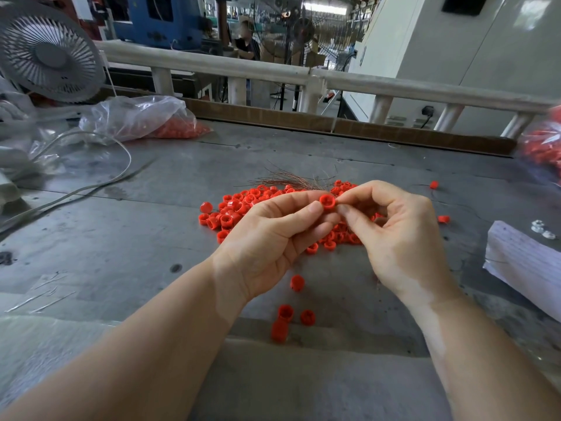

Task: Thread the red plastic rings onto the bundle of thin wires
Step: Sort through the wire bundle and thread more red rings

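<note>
Grey workbench [151, 208] under me: above the red ring pile [239, 205], my left hand [267, 238] pinches one red ring [328, 202]; my right hand [394, 229], fingers curled, pinches the wire bundle [291, 180] against it.

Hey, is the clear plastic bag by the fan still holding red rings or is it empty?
Not empty: red rings show through the crumpled clear bag, heaped at its right end.

left hand [267, 238] pinches red ring [327, 202] | right hand [394, 235] pinches wires [291, 180]
</note>
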`<state>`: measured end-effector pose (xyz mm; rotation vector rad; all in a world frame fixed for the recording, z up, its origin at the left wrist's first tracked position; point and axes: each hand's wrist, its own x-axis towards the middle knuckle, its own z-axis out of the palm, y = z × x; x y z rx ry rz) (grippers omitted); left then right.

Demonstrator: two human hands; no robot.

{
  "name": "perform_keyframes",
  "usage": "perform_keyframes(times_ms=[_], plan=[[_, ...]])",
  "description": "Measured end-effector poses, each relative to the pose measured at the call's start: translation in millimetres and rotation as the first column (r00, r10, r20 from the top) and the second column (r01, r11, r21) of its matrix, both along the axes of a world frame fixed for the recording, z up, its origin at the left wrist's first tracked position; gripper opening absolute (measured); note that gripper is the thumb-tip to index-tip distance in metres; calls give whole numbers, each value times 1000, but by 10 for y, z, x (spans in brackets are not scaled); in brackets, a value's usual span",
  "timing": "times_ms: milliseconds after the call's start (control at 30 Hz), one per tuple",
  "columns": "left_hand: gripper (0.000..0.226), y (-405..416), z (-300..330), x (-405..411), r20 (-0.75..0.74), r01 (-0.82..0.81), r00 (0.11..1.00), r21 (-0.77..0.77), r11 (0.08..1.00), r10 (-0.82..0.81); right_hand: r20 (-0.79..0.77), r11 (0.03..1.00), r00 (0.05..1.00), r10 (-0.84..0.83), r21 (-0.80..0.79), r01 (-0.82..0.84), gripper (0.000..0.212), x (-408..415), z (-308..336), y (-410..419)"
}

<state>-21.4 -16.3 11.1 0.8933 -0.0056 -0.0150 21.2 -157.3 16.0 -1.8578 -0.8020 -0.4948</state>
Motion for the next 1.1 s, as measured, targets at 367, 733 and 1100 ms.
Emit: perform_keyframes(times_ms=[367, 733, 1100], plan=[[19, -39, -8, -13, 77, 34, 997, -44, 998, -31, -486, 851, 749, 451, 486, -198, 10, -22, 52, 7], [20, -72, -7, -11, 74, 51, 996, -124, 991, -42, -663, 880, 610, 434, 458, -128, 26, 30, 26, -19], [18, -60, -25, 2, 71, 22, 997, -118, 993, -14, -686, 927, 644, 339, 361, -104, 36, 18, 0, -5]])
